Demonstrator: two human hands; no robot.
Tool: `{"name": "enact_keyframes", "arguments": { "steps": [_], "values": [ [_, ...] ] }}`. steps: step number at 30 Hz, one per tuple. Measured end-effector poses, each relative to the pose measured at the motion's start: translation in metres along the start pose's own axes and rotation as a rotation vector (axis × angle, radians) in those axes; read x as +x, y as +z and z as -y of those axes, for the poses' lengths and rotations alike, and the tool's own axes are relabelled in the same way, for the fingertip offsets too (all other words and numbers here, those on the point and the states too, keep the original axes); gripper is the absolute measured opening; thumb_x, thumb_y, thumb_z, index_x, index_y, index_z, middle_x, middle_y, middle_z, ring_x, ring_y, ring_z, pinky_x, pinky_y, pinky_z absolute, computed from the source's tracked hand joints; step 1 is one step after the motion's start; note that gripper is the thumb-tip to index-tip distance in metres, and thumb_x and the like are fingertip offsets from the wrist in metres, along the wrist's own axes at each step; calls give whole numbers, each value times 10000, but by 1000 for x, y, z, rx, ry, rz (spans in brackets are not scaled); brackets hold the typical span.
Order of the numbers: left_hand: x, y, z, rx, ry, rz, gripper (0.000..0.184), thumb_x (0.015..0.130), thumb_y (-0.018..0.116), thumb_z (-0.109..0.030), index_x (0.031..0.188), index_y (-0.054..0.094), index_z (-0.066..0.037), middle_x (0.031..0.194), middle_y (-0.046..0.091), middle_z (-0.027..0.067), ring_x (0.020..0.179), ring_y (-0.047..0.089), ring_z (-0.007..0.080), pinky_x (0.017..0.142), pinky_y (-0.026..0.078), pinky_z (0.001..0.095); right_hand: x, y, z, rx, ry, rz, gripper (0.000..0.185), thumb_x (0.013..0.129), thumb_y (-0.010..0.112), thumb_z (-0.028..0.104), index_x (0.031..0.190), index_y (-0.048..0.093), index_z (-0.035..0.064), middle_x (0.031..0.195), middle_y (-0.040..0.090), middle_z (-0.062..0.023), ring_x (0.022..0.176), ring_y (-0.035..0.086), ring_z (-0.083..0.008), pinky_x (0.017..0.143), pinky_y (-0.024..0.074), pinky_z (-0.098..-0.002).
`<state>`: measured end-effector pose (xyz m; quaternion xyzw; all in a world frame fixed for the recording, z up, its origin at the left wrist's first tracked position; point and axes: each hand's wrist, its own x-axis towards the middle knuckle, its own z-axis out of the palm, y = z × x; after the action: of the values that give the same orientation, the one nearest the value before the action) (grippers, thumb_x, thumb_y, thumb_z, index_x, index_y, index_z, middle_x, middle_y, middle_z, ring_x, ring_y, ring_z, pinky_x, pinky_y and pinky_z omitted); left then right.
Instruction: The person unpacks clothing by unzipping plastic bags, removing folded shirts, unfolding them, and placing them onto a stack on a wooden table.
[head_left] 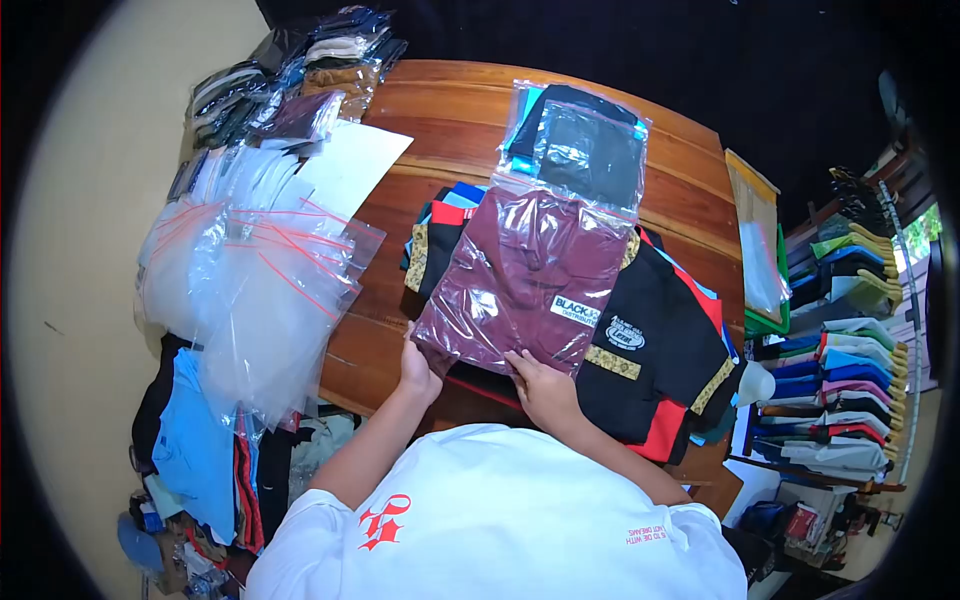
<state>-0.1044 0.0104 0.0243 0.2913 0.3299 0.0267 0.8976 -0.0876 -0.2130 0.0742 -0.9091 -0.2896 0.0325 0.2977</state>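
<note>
While I look down through the head camera, I have the maroon garment (510, 275), in clear plastic, lying over a pile of black shirts (660, 375) on the wooden table (440, 120). My left hand (422, 370) is at its near left corner, the fingers closed on the plastic-covered edge. My right hand (545, 390) touches the near edge further right, its fingers bent onto the maroon surface; I cannot tell whether they are clamped or just resting there. A white label (575, 309) with black lettering, beginning "BLACK", shows near the garment's right side.

Beneath, the shirts show red panels and gold patterned bands. Just beyond the maroon garment I see a bagged dark garment (595, 150). Over to my left are clear bags (265, 270) with red strips, overlapping a white sheet (360, 165), and further off, packaged clothes (335, 60). Well to my right, hanging clothes (835, 390) fill a rack.
</note>
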Motion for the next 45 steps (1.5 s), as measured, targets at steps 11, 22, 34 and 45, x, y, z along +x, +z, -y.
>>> {"name": "enact_keyframes", "arguments": {
  "steps": [11, 22, 34, 45],
  "values": [
    [-35, 3, 34, 39, 21, 212, 281, 928, 583, -218, 1183, 506, -127, 1061, 616, 48, 984, 607, 188, 810, 526, 379, 18, 9, 31, 253, 57, 126, 292, 864, 588, 153, 1150, 618, 105, 845, 652, -185, 763, 635, -355, 661, 496, -414],
    [-21, -18, 32, 43, 101, 108, 321, 878, 517, 14, 1197, 498, -18, 1119, 617, 95, 1007, 618, 227, 896, 503, 391, 83, -60, -40, 395, 217, -338, 242, 856, 609, 163, 1048, 590, 18, 878, 638, -151, 817, 617, -320, 772, 484, -393],
    [-14, -21, 34, 59, 128, 118, 323, 874, 501, 22, 1195, 505, -15, 1140, 612, 96, 1014, 616, 227, 896, 501, 384, 126, -75, -177, -19, 344, -391, 285, 820, 638, 173, 1033, 605, -12, 893, 639, -161, 857, 609, -310, 768, 479, -386],
    [2, -25, 14, 184, 135, 116, 455, 820, 499, 60, 1265, 471, -32, 1223, 572, 92, 1119, 558, 230, 969, 449, 385, 108, -75, -173, 81, 403, -228, 208, 837, 612, 219, 883, 632, 17, 882, 624, -166, 835, 602, -320, 746, 474, -402]
  ]
}}
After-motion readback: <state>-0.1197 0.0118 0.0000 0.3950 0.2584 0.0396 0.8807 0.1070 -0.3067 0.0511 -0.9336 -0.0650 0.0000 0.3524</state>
